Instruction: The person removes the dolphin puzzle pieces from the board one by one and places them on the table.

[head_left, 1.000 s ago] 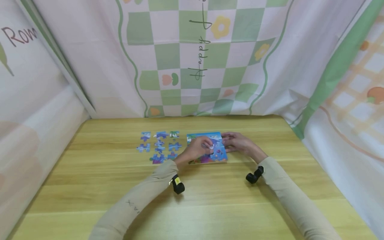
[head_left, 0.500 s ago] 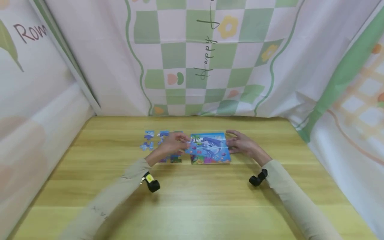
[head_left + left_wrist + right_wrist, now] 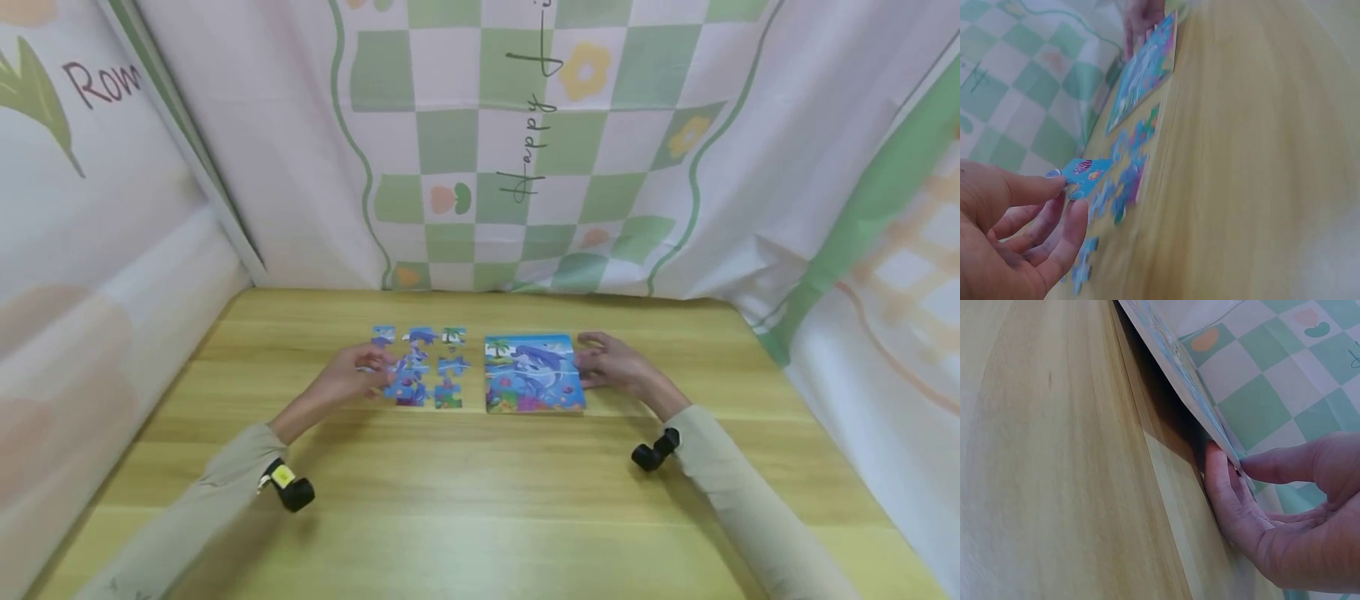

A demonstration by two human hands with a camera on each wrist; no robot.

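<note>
My left hand (image 3: 352, 375) is over the left side of the loose puzzle pieces. In the left wrist view, its thumb and fingertips pinch a blue puzzle piece (image 3: 1090, 174) printed with small fish, held above the table. To the right lies the dolphin puzzle board (image 3: 532, 375), a flat square with a palm, sea and coral picture. My right hand (image 3: 618, 367) is at the board's right edge. The right wrist view shows its thumb on top and a finger beneath, gripping the edge, with that side tilted up and a shadow under it.
Several loose jigsaw pieces (image 3: 453, 365) lie spread in rows left of the board, on a wood-grain table (image 3: 480, 492). A patterned green and white cloth (image 3: 510, 150) hangs behind the table, and more cloth hangs at both sides.
My left hand has moved left from over the board to the far side of the loose pieces, carrying the blue puzzle piece. The right hand has stayed at the board's right edge.
</note>
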